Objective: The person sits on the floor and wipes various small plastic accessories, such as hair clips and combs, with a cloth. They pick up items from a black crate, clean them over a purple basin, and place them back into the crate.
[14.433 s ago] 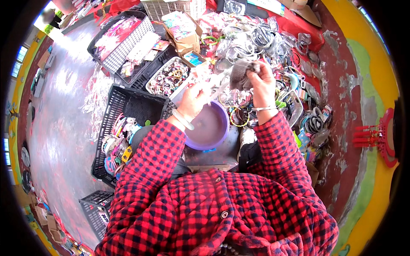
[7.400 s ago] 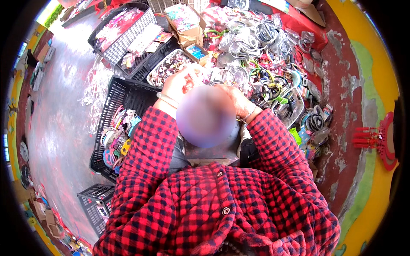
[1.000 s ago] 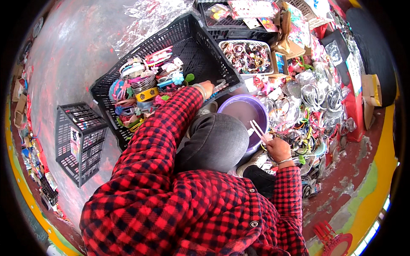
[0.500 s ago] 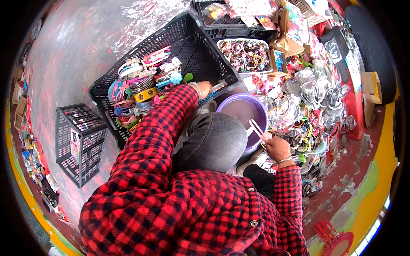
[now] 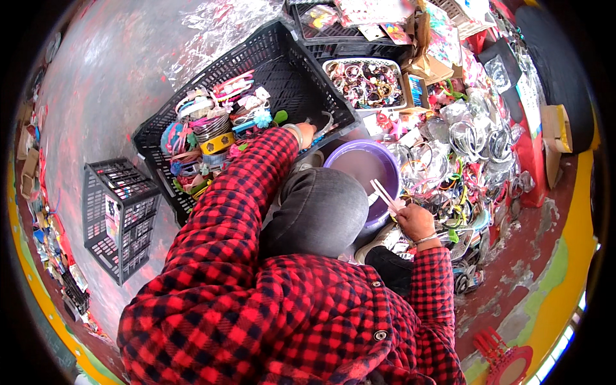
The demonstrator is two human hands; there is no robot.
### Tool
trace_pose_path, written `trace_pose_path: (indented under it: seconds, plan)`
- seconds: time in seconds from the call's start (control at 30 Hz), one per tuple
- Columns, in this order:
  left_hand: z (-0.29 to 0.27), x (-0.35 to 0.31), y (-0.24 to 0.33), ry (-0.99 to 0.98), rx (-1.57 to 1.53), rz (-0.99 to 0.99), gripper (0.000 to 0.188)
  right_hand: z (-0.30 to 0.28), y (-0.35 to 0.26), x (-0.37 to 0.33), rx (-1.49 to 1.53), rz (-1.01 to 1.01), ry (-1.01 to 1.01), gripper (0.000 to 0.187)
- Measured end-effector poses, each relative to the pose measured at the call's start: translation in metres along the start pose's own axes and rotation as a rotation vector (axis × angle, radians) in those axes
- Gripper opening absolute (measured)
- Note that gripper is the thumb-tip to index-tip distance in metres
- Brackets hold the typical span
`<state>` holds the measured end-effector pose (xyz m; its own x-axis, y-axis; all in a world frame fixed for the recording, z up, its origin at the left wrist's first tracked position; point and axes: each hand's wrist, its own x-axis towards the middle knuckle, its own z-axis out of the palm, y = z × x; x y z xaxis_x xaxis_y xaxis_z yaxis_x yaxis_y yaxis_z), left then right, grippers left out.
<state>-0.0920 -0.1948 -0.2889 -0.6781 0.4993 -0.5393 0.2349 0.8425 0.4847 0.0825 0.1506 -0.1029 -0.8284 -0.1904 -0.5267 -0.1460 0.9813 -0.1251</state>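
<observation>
One right hand [image 5: 417, 222] pinches one pale pink hairband [image 5: 383, 192] over the right edge of one purple bowl [image 5: 363, 142]. One left hand [image 5: 306, 134] is near the right corner of one big black crate [image 5: 292, 83], beside one pale curved band [image 5: 330, 119]; I can't tell if it grips anything.

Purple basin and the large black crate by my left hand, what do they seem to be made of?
Purple basin: probably smooth plastic, slightly shiny, judging by its even colour and rounded rim. Large black crate: likely rigid moulded plastic, fairly dull, given its regular slotted walls.
</observation>
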Motion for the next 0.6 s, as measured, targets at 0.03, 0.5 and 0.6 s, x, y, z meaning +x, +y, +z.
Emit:
trace_pose_path:
  seconds: [0.03,0.5,0.6]
  plan:
    - [0.0,-0.001,-0.001,0.077,-0.054,0.016,0.033,-0.001,-0.001,0.0,0.006,0.002,0.001,0.018]
    - [0.003,0.011,0.01,0.391,-0.285,0.118,0.027,-0.007,-0.007,0.0,0.015,-0.018,0.013,0.019]
    - [0.0,0.005,0.011,0.423,-0.32,0.222,0.025,-0.006,-0.005,0.001,0.035,-0.032,0.013,0.018]
